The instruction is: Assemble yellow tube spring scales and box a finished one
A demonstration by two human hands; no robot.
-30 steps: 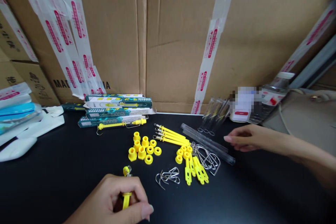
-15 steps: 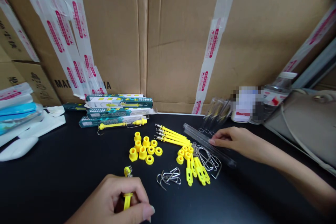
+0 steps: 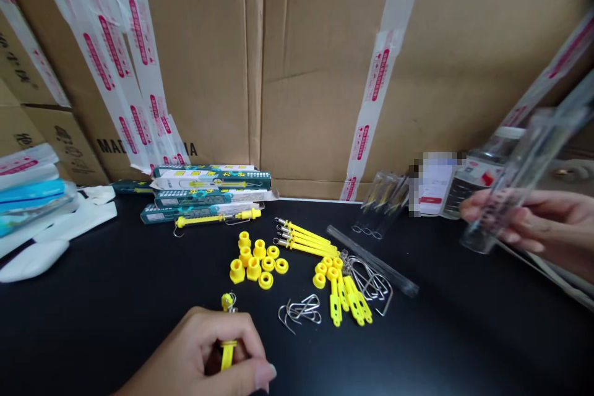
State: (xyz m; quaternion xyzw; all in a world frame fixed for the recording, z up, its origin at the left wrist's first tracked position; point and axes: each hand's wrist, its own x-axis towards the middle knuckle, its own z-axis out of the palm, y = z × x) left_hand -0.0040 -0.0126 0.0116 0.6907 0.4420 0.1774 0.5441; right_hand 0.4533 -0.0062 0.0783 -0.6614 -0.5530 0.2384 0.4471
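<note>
Pinching rod (image 3: 227, 352) low in closed left hand (image 3: 204, 356), leaving hooked tip free; clutching tube (image 3: 524, 179) in right hand (image 3: 542, 229), tilted above table (image 3: 116, 284).

motion-blurred clear tube (image 3: 524, 179), right hand (image 3: 547, 229) cut by frame edge, pixelated label (image 3: 434, 189) unreadable

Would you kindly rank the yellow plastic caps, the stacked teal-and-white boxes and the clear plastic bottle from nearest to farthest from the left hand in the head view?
1. Yellow plastic caps, just ahead of the left hand.
2. Stacked teal-and-white boxes, behind the caps at the back.
3. Clear plastic bottle, far right.
</note>
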